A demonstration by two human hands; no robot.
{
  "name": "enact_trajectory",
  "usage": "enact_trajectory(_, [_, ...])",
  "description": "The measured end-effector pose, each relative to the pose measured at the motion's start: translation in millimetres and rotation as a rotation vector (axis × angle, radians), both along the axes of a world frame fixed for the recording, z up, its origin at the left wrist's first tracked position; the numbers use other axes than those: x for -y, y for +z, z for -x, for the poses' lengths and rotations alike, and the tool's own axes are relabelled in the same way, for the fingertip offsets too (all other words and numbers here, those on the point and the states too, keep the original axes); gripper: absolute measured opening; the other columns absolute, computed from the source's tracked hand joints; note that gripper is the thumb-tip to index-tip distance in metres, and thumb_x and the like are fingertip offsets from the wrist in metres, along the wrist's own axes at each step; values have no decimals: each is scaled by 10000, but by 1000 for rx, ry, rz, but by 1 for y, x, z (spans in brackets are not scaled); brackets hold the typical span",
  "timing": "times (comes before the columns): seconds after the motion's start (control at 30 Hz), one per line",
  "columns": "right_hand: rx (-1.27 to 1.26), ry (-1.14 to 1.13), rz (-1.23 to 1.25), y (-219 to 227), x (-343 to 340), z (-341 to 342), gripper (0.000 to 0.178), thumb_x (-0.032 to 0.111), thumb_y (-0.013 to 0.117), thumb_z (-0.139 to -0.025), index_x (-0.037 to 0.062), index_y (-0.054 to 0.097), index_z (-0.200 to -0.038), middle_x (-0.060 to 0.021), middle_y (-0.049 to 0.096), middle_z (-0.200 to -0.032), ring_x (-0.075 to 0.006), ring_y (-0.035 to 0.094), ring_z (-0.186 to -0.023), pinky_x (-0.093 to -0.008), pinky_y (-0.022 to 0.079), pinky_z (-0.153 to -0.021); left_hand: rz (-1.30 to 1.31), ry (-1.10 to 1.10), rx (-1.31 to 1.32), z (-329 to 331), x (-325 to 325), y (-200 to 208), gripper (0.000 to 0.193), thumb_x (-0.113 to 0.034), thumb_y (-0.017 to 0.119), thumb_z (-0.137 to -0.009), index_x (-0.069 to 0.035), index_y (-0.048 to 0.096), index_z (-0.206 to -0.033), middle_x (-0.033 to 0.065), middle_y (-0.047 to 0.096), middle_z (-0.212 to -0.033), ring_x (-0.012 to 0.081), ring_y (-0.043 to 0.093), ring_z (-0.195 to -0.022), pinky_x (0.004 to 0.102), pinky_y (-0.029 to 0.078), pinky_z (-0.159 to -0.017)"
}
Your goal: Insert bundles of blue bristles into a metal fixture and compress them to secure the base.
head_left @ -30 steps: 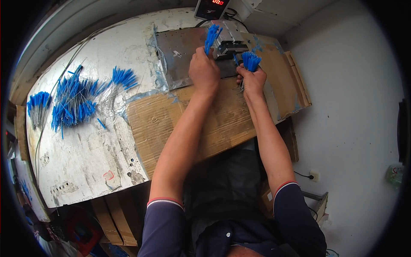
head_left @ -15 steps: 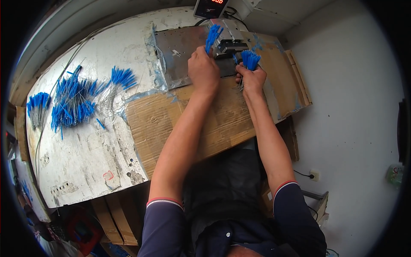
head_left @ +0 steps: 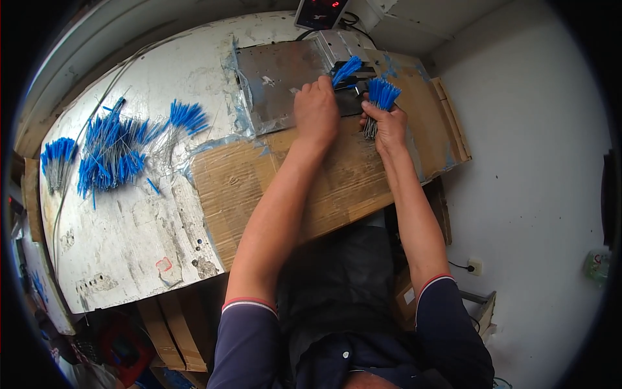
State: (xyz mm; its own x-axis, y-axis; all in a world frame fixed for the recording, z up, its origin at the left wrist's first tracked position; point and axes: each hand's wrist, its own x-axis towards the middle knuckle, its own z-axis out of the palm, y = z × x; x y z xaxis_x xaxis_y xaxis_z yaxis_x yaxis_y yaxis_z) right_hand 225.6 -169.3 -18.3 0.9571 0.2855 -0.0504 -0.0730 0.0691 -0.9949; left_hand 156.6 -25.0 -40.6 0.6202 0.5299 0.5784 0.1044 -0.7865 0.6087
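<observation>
My left hand [head_left: 316, 110] is closed on a small bunch of blue-tipped wire pieces [head_left: 348, 70], their blue ends leaning up and right over a dark metal fixture. My right hand [head_left: 391, 123] grips a fuller bundle of the same blue-tipped wires [head_left: 383, 94], blue ends up, grey wire ends hanging below the fingers. Beneath both hands are a dark metal plate [head_left: 280, 78] and the brown cardboard [head_left: 285, 168] covering this part of the bench.
On the white worktop [head_left: 149, 240] at left lies a large loose pile of blue-tipped wires [head_left: 110, 155]. A smaller bunch [head_left: 58, 155] and a fanned bunch [head_left: 186, 117] flank it. A box with a red-lit display [head_left: 322, 11] stands at the back, beside the metal fixture [head_left: 342, 47].
My left hand has moved slightly down and right, and its bunch now tilts right toward the fixture. My right hand shifted slightly right, showing more of its bundle. The red display reading changed.
</observation>
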Motion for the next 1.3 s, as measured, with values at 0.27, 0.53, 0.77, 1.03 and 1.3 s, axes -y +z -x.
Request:
enact_trajectory(0.27, [-67, 21, 32, 7, 6, 3, 184, 54, 792, -823, -10, 667, -942, -79, 678, -784, -165, 653, -631, -306, 560, -557, 40, -28, -36, 2, 0, 3, 121, -6, 552, -839, -39, 576, -953, 146, 671, -847, 342, 629, -845, 455, 488, -771])
enact_trajectory(0.53, [-96, 135, 14, 10, 12, 4, 162, 85, 793, -834, 25, 673, -925, -50, 659, -761, -142, 616, -608, -282, 499, -514, -60, -51, -63, 3, 1, 1, 112, -19, 566, -815, -39, 584, -924, 146, 670, -843, 326, 637, -833, 430, 495, -756])
enact_trajectory(0.77, [-106, 156, 112, 17, 15, 5, 151, 106, 795, -827, 50, 663, -875, -32, 645, -748, -87, 561, -571, -226, 405, -452, -114, -57, -117, 2, 4, -1, 133, -31, 579, -807, -42, 583, -939, 152, 667, -851, 326, 642, -835, 418, 508, -767])
enact_trajectory(1.03, [-107, 286, 127, 26, 16, 10, 195, 105, 789, -826, 54, 635, -934, -13, 609, -735, -72, 534, -569, -214, 387, -431, 268, -49, 16, 1, 3, 5, 84, -114, 570, -942, -32, 582, -954, 164, 687, -865, 335, 683, -822, 442, 528, -701])
enact_trajectory(1.3, [-215, 416, 151, 29, 9, 13, 234, 66, 796, -817, 75, 622, -974, -1, 586, -715, -59, 497, -504, -185, 350, -393, 818, -456, 233, -3, -4, 2, 191, -182, 552, -1019, -20, 650, -1046, 113, 716, -937, 177, 644, -810, 332, 505, -710])
